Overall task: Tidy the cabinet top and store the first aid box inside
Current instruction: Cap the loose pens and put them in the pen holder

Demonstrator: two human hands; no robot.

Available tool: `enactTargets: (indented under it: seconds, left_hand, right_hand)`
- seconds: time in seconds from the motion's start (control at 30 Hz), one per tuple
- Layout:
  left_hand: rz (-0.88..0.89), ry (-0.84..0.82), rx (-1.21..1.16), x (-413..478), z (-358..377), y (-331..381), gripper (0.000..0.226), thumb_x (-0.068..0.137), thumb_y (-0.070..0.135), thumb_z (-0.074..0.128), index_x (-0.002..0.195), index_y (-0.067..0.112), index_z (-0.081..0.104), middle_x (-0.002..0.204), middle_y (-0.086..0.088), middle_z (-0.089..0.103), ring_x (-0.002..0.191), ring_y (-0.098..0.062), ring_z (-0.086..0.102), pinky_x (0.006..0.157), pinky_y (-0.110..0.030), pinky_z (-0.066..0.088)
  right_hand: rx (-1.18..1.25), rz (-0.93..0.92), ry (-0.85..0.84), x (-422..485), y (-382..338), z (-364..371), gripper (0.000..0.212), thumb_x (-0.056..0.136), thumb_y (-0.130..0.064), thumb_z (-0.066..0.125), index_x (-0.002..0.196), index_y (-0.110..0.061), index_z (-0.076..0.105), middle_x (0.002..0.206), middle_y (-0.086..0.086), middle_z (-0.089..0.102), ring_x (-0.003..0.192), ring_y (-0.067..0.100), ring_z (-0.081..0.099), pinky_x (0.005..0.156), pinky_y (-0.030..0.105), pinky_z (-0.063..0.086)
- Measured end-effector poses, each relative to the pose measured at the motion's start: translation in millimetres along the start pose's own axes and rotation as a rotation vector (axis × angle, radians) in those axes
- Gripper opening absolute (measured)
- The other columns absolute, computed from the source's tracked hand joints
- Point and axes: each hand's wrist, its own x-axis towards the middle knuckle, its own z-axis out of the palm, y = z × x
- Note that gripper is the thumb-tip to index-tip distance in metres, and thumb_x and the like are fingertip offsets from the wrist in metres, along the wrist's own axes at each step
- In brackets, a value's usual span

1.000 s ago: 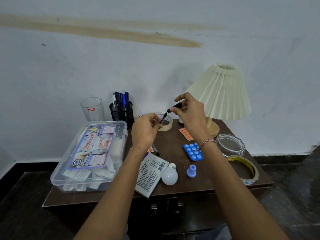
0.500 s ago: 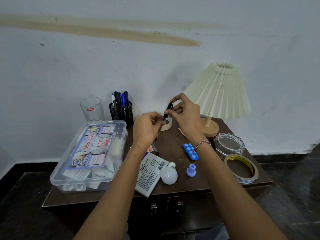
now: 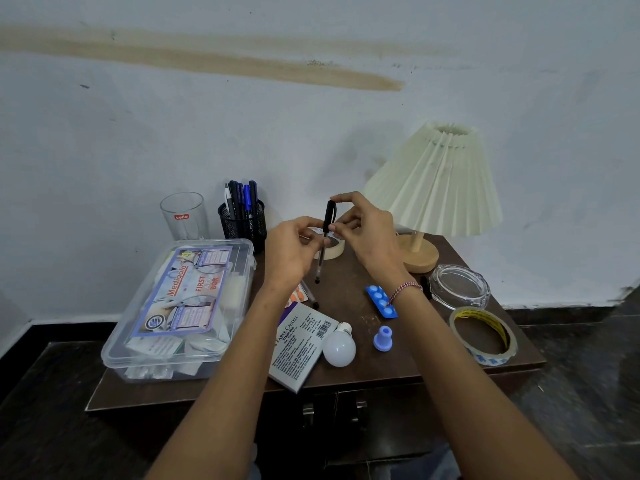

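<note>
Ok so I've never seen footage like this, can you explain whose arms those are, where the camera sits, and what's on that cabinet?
No machine here: those are a person's two bare arms. The single camera is worn on the person's head, looking forward and down, so you see roughly what they see. The left hand and right hand together pinch a pen, held roughly upright above the wooden cabinet top, with the right hand at its black cap. On the top are a clear first aid box, a glass tumbler, a mesh pen holder, a pleated lamp, a masking tape roll, a clear tape roll, a glass ashtray, a blue blister pack, a light bulb and a Faber-Castell stamp pad box.
</note>
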Motion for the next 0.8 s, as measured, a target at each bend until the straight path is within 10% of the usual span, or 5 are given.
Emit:
enactTargets:
  seconds: [0.33, 0.8]
  left_hand:
    - [-0.033, 0.021, 0.01, 5, -7, -8, 0.027, 0.078, 0.015, 0.075, 0.105, 0.012, 0.07, 0.076, 0.002, 0.069, 0.063, -0.002, 0.061, 0.067, -0.012, 0.048]
    - [-0.037, -0.052, -0.12, 6, -7, -3, 0.024, 0.079, 0.003, 0.073, 0.102, 0.006, 0.07, 0.066, 0.007, 0.064, 0.049, 0.007, 0.061, 0.051, -0.003, 0.045]
  right_hand:
    - [-0.131, -0.031, -0.416, -3, 14, 5, 0.108, 0.071, -0.002, 0.078, 0.146, -0.038, 0.01, 0.082, 0.003, 0.069, 0.065, 0.004, 0.066, 0.071, 0.012, 0.051]
    - [0.004, -0.062, -0.229, -4, 12, 19, 0.091, 0.074, 0.004, 0.071, 0.143, -0.029, 0.021, 0.064, -0.002, 0.058, 0.054, -0.003, 0.058, 0.059, 0.005, 0.044]
